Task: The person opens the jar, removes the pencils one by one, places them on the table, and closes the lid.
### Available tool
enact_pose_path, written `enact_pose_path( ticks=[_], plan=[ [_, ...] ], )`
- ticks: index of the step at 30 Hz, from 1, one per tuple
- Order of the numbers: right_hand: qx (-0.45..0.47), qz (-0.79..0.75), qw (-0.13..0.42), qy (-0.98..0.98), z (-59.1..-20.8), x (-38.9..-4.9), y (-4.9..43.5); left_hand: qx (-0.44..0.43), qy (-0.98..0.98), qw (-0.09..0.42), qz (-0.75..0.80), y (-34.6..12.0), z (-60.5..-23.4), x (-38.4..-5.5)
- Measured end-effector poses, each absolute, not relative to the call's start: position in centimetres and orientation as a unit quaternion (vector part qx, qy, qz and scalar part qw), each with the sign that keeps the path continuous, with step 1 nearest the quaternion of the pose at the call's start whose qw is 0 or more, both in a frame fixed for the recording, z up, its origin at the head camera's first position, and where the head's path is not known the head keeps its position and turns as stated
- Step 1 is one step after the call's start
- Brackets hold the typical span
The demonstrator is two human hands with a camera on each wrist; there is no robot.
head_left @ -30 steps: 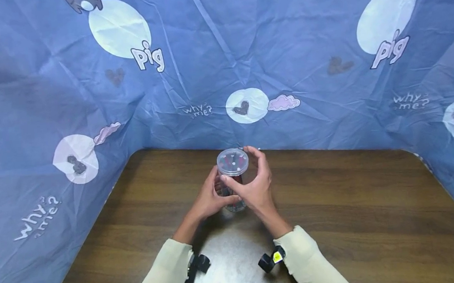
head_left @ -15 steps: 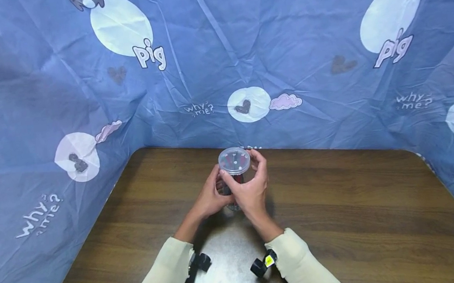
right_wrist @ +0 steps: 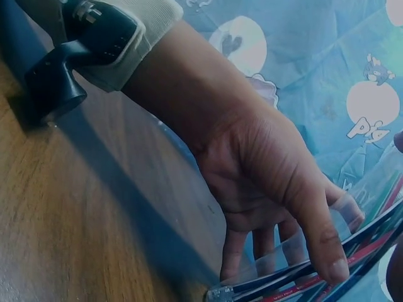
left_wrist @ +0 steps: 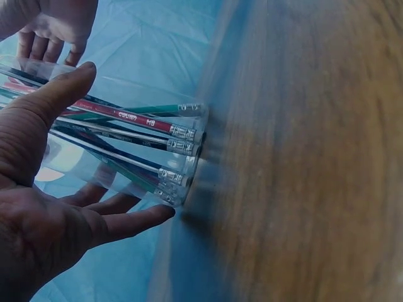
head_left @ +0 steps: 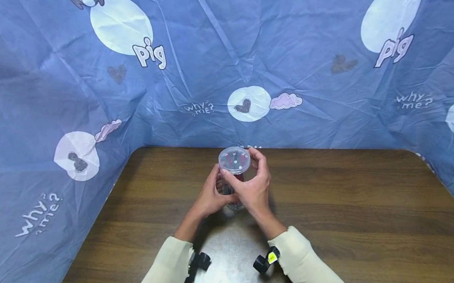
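Near the back edge of the table stands a tall clear plastic jar [head_left: 235, 205], upright, topped by a round clear lid [head_left: 234, 158]. Inside are several pencils [left_wrist: 132, 116], red, green and dark, their metal-banded ends at the bottom. My left hand [head_left: 207, 198] grips the jar's body, thumb in front and fingers round the far side; the right wrist view shows this left hand [right_wrist: 271, 170] too. Higher up, my right hand [head_left: 256, 186] holds the lid's rim between thumb and fingers. Whether the lid is loose cannot be seen.
A brown wood-grain table [head_left: 356, 207] spreads under the jar. Behind and beside it hangs a blue printed cloth [head_left: 302, 29]. Black wrist cameras [head_left: 200, 261] sit at both sleeves, above a glare patch on the table.
My right hand has turned a little at the lid: its wrist swung left, then slightly back right, and its fingers are more bent. My left hand and the jar stay nearly in place.
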State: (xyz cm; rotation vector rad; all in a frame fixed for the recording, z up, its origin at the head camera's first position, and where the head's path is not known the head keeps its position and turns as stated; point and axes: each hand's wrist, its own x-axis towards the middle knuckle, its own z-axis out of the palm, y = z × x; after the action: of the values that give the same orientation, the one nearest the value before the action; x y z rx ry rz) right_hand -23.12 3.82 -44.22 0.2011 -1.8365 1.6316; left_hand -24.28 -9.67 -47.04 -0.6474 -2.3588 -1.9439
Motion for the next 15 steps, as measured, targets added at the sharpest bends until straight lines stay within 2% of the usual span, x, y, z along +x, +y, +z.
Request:
enact_pose_path(
  ticks=[3,15],
  plan=[
    [0.078,0.624,0.327,-0.705,-44.2,-23.2,4.0,-0.207,-0.754,0.01,-0.623,-9.8,-48.0,-24.8],
    [0.121,0.613,0.3,-0.72,-44.0,-23.8,5.2,-0.191,-0.769,0.006,-0.61,-9.9,-47.7,-24.7]
  ],
)
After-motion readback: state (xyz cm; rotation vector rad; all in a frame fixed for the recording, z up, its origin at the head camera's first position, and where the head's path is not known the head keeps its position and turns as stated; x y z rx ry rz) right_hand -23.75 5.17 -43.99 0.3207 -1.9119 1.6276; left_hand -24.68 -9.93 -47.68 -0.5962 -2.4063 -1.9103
